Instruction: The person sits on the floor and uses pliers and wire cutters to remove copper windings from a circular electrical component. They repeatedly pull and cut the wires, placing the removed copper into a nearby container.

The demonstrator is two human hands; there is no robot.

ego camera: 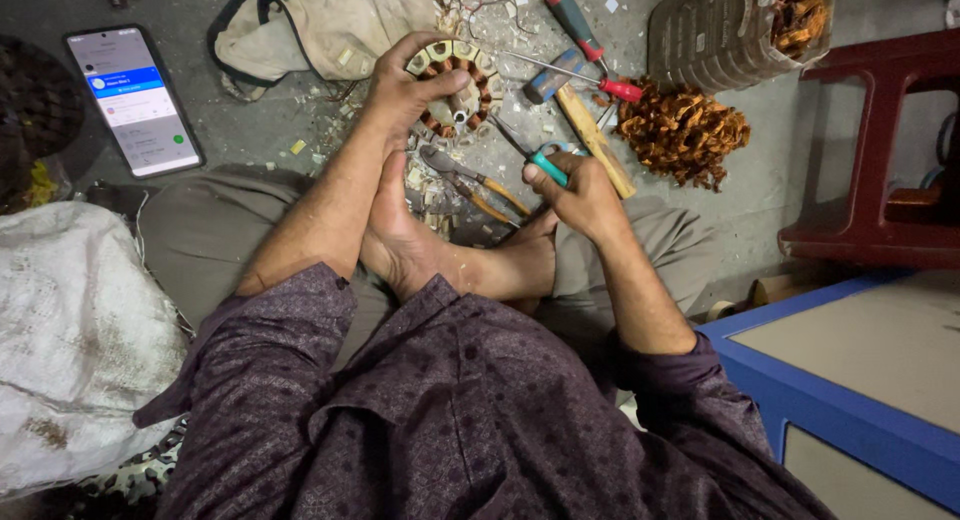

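Motor stator [455, 85] on the floor [270, 130], pinned flat by left hand [405, 85] to stop wobble. Right hand [575, 185], fingers [540, 175] clenched on teal-handled tool [535, 158], tip aimed at copper windings. Pliers [470, 180] close by.

The floor holds one ring-shaped motor stator [462, 85], one phone [134, 101], one white sack [75, 340], one beige cloth bag [335, 22] and one plastic basket [725, 30]. There are two screwdrivers, one red-handled [585, 40] and one teal-handled [540, 162], one pair of pliers [470, 185] and one wooden-handled tool [595, 140]. One loose heap of copper wire [683, 132] lies there, and two hands show, a left hand [405, 90] and a right hand [580, 195].
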